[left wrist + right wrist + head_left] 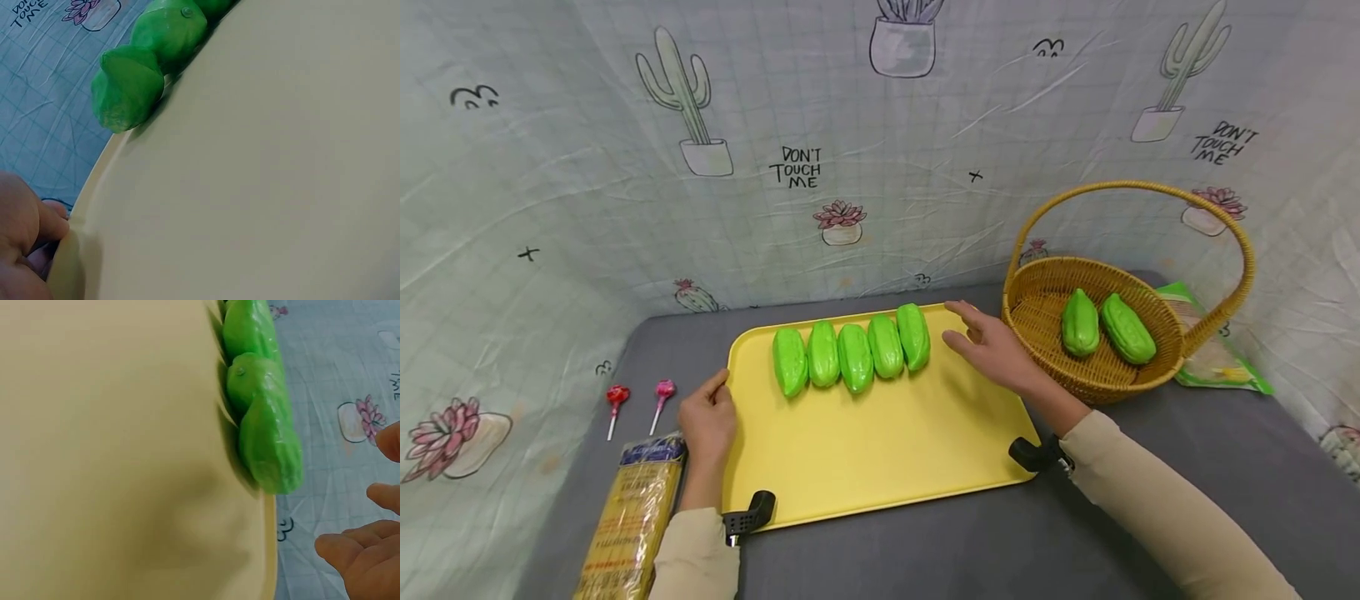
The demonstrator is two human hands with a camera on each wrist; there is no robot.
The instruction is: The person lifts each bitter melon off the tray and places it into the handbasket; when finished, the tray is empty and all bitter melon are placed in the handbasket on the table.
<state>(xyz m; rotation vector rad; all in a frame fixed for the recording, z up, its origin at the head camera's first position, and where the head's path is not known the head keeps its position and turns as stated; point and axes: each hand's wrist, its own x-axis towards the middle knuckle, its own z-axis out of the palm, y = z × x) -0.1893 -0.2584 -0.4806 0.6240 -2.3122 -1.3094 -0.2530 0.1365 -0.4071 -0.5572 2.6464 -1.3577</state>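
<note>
Several glossy green gourd-like vegetables [855, 358] lie side by side in a row along the far part of a yellow tray [880, 454]. My left hand [709, 417] is at the tray's left edge, thumb and curled fingers pinching the rim, as the left wrist view shows close up. Over the tray's far right part, my right hand [1000, 350] has its fingers spread and holds nothing. The rightmost green vegetable [270, 447] is the thing nearest to it, a short gap away from the fingertips [331, 545].
A wicker basket [1037, 354] with a tall handle stands right of the tray, two more green vegetables [1127, 329] inside. Behind it lies a green-edged packet [1225, 379]. On the left are a red lollipop [617, 396], a pink lollipop [665, 390] and a spaghetti pack [628, 525].
</note>
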